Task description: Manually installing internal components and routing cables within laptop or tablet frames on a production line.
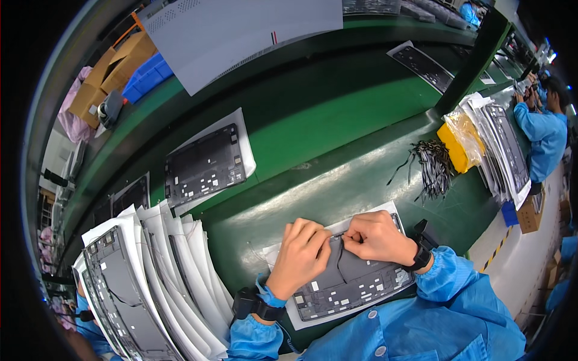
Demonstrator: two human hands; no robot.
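A dark grey tablet housing (355,287) dotted with small white pads lies on a white sheet (392,207) in front of me. A thin black flex cable (339,265) runs down over its middle. At the cable's upper end my right hand (380,237) is closed in a pinch, thumb and forefinger on the cable. Beside it, my left hand (300,256) rests over the housing's upper left part with curled fingers. Its fingertips come close to the cable's top, but whatever they hold is hidden.
A stack of housings between white sheets (186,253) stands at left. At right are a bundle of black flex cables (430,168), a yellow bin (456,147) and another stack (503,141). Behind, a housing (205,159) lies on the green belt (313,114); a co-worker (545,132) sits far right.
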